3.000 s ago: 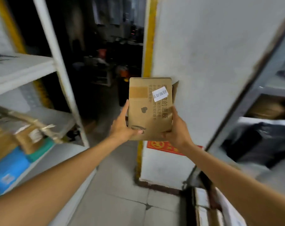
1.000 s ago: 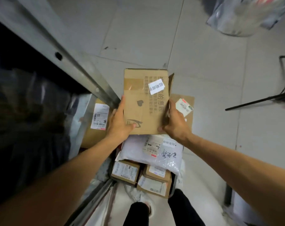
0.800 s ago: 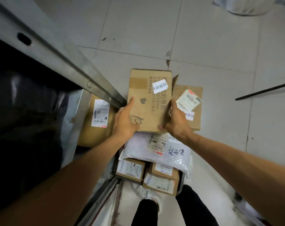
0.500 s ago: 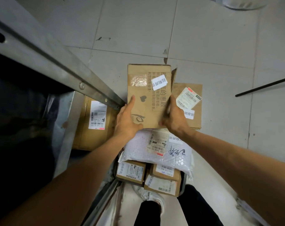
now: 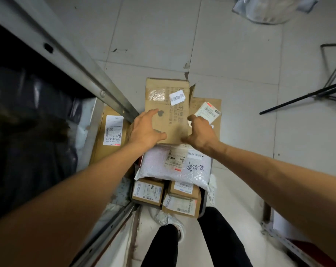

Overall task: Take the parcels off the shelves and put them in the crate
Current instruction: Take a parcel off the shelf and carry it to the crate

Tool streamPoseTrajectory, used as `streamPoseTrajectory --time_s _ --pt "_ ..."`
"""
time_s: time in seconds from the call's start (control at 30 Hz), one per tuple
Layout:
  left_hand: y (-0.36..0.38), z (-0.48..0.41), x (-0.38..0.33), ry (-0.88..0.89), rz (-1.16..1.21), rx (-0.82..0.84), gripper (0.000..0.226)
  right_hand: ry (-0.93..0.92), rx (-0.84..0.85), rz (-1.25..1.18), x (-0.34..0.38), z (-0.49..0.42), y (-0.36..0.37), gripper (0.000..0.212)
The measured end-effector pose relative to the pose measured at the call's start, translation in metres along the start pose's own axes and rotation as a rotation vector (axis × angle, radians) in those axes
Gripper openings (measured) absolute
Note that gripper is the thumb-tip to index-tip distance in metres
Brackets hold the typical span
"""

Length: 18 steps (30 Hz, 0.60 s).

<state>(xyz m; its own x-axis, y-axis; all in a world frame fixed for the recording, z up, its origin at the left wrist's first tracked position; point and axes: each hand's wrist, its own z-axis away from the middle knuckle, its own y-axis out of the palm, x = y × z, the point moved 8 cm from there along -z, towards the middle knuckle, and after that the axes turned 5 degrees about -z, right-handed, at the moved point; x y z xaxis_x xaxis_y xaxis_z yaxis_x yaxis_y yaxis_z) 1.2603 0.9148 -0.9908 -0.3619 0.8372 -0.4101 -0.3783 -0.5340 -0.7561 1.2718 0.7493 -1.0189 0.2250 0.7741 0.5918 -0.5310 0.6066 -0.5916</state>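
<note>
**Head view.** The cardboard box (image 5: 169, 112) lies flat on top of the pile of parcels on the floor in front of my feet. Its near edge rests over the white padded mailer (image 5: 163, 166). Its right side overlaps a flatter brown parcel (image 5: 216, 129), and its left side is just beside the shelf rail (image 5: 86, 68). I cannot make out the crate itself under the pile.

My left hand (image 5: 144, 130) lies spread on the left part of the top face. The fingers are straight and apart and the thumb lies near the near edge, so nothing is curled round the board. My right hand (image 5: 201, 132) sits at the right edge with its fingers bent over it. I cannot tell whether they pinch the edge or only rest there.

*Handling, as judged.* The box is corrugated board, so it should be stiff across the face, dry and matte, and unlikely to slip. Its flat, shallow build suggests a light load. The flap (image 5: 192, 91) at the far right corner stands loose, so that corner is a poor place to hold. The two long side edges near their middle are the better hold, with thumbs on top and fingers beneath. The soft mailer under the box gives an uneven seat, so the box may rock or slide if it is let go while off level.
</note>
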Motion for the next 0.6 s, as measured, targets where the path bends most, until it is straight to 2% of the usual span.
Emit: streamPoseTrajectory --time_s 0.17,0.3,0.4,0.5,0.6 --pt "-0.074 0.042 -0.079 0.179 -0.277 0.03 0.068 -0.2 0.053 0.327 0.063 0.075 -0.061 0.071" --pt "-0.139 0.087 -0.142 0.277 -0.406 0.052 0.053 -0.249 -0.001 0.366 0.114 0.137 -0.121 0.069" --pt "-0.176 0.132 -0.176 0.335 -0.528 0.069 0.055 -0.284 -0.003 0.409 0.149 0.184 -0.157 0.066" --pt "-0.224 0.183 -0.2 0.343 -0.587 -0.026 0.062 -0.346 0.011 0.495 0.183 0.224 -0.183 0.057" --pt "-0.264 0.239 -0.21 0.278 -0.54 -0.129 0.062 -0.461 -0.009 0.575 0.22 0.263 -0.205 0.056"
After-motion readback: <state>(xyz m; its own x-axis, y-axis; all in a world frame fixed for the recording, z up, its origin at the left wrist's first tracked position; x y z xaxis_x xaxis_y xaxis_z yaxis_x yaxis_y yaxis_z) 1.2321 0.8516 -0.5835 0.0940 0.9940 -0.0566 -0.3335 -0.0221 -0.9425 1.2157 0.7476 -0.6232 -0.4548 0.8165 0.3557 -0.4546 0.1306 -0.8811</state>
